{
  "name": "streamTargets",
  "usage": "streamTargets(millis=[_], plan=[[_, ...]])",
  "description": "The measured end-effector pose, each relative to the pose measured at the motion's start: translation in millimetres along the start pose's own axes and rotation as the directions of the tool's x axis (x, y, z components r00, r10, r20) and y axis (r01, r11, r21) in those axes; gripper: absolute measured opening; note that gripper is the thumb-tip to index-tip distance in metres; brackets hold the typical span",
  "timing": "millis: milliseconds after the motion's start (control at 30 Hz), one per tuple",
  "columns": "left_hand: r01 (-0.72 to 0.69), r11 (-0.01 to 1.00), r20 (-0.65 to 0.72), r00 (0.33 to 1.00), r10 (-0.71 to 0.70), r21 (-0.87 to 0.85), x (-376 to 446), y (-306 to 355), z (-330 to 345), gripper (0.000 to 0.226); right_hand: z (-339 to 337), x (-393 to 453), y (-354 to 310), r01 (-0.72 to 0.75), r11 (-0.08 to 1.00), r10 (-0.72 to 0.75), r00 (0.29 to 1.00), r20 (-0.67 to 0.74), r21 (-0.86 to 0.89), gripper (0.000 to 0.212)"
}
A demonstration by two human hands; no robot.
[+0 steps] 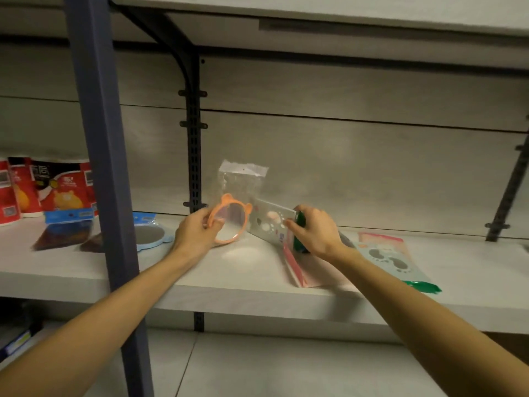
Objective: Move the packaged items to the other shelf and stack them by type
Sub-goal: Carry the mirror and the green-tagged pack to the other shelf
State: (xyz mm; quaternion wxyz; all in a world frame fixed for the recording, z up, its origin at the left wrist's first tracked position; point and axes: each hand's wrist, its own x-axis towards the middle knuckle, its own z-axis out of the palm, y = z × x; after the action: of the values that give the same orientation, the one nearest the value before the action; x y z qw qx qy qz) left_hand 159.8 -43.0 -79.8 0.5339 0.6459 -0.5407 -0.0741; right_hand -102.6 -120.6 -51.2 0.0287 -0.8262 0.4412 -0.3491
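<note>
My left hand (pixel 194 233) grips the rim of an orange bear-eared mirror (pixel 232 222) in a clear bag, held tilted just above the pale shelf (pixel 252 285). My right hand (pixel 313 229) holds a green-backed insole pack with footprint cutouts (pixel 272 222), raised on edge over a pink pack (pixel 297 272) lying flat. A second footprint insole pack (pixel 395 260) lies flat to the right. A blue bear-eared mirror (pixel 151 234) lies on the shelf to the left.
A dark blue upright post (pixel 106 167) crosses the view on the left. Beyond it stand red paper-roll packs (pixel 43 190) and dark bagged items with blue headers (pixel 67 230). A shelf board hangs overhead, and a black bracket rail (pixel 194 156) runs up the back panel.
</note>
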Motion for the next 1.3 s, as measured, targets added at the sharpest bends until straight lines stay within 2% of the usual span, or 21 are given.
streamTargets(millis=[67,133,233,300,367,533,667,800,933,1133,1300], plan=[[-0.014,0.999,-0.039,0.999,0.012,-0.033,4,7,2,0.012,-4,-1,3,-0.029,0.998,0.032,0.998,-0.06,0.054,0.025],[-0.008,0.997,-0.085,0.996,0.002,-0.073,9,17,7,0.02,-11,-6,9,-0.09,0.98,0.118,0.981,-0.156,0.175,0.024],[-0.004,0.985,-0.145,0.989,-0.021,-0.17,7,43,19,0.034,-29,-23,19,-0.169,0.911,0.285,0.917,-0.278,0.375,0.03],[-0.036,0.972,-0.154,0.988,0.0,-0.232,2,66,31,0.039,-48,-37,29,-0.156,0.87,0.335,0.883,-0.328,0.467,0.028],[-0.058,0.96,-0.142,0.99,0.02,-0.273,-7,91,47,0.033,-72,-52,41,-0.123,0.843,0.346,0.869,-0.353,0.524,0.022],[-0.126,0.945,-0.119,0.988,0.094,-0.302,-40,163,104,0.02,-144,-98,88,-0.078,0.879,0.338,0.797,-0.5,0.47,0.019],[-0.182,0.927,-0.097,0.983,0.159,-0.327,-79,237,159,0.024,-218,-152,134,-0.085,0.906,0.337,0.736,-0.586,0.414,0.024],[-0.256,0.916,-0.015,0.964,0.264,-0.309,-126,311,218,0.025,-300,-210,182,-0.091,0.939,0.296,0.703,-0.647,0.331,0.03],[-0.313,0.902,0.009,0.944,0.331,-0.296,-172,375,281,0.026,-366,-265,229,-0.129,0.955,0.289,0.621,-0.729,0.269,0.031],[-0.342,0.854,0.064,0.916,0.396,-0.392,-241,456,361,0.02,-430,-340,294,-0.206,0.954,0.298,0.588,-0.752,0.218,0.02],[-0.4,0.811,0.191,0.837,0.513,-0.426,-288,510,423,0.013,-472,-382,346,-0.262,0.935,0.346,0.542,-0.765,0.238,0.027]])
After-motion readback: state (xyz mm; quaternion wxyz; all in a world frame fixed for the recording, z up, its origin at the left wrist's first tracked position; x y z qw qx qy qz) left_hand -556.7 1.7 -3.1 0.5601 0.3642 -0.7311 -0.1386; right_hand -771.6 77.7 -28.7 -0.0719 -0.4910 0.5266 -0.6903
